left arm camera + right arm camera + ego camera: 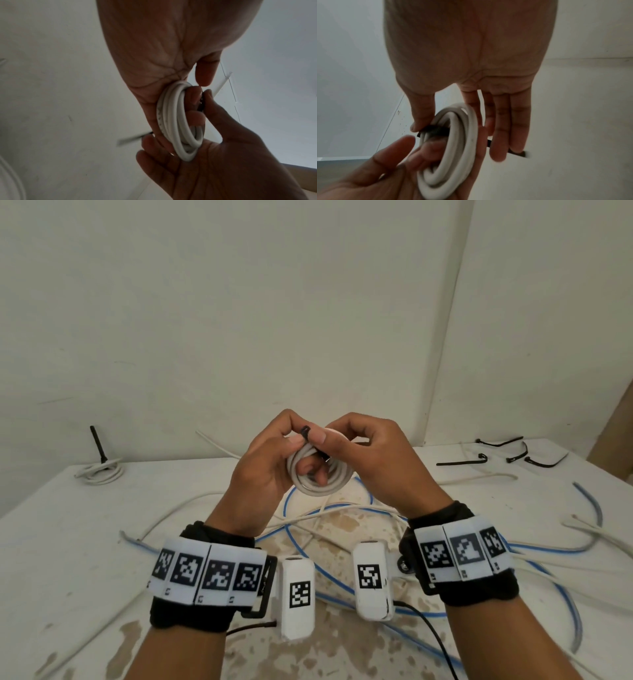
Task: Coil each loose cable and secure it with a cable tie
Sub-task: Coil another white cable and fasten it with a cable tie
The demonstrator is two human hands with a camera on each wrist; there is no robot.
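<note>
From the head view, your left hand (270,460) and right hand (370,455) meet above the middle of the table (85,529), both clamped on a white cable coil (323,477) held in the air, with a black cable tie (306,432) at its top under your right thumb. Loose white and blue cables (342,508) sprawl on the table below; a tied coil (101,472) lies far left, spare ties (500,451) far right. From the left wrist, your left fingers (195,117) curl through the coil (178,121). From the right wrist, your right thumb (421,115) presses the tie (435,130) across the coil (458,142); the tie's tail pokes out behind your straight fingers.
</note>
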